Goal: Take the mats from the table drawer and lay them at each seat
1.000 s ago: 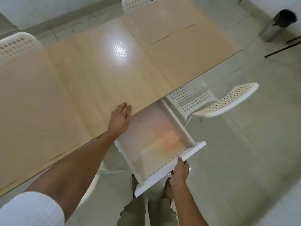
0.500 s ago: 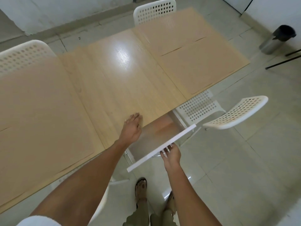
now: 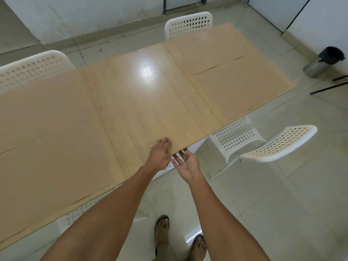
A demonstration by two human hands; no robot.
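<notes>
Both my hands sit at the near table edge: left hand [image 3: 160, 154] flat on the glossy wood-grain tabletop [image 3: 150, 102], right hand [image 3: 185, 162] open, palm up, holding nothing, at the white drawer [image 3: 194, 147], which looks pushed home. I'd press it flush and withdraw. Four thin matte tan mats [image 3: 243, 93] lie by the perforated white plastic chairs [image 3: 188, 24].

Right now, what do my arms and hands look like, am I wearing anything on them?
Both arms are bare from the bottom edge of the head view to the fingertips: no sleeve shows, no watch, bracelet or glove. The left hand and the right hand show no ring that can be made out. The only clothing in view is dark open-toed sandals on the feet.
</notes>
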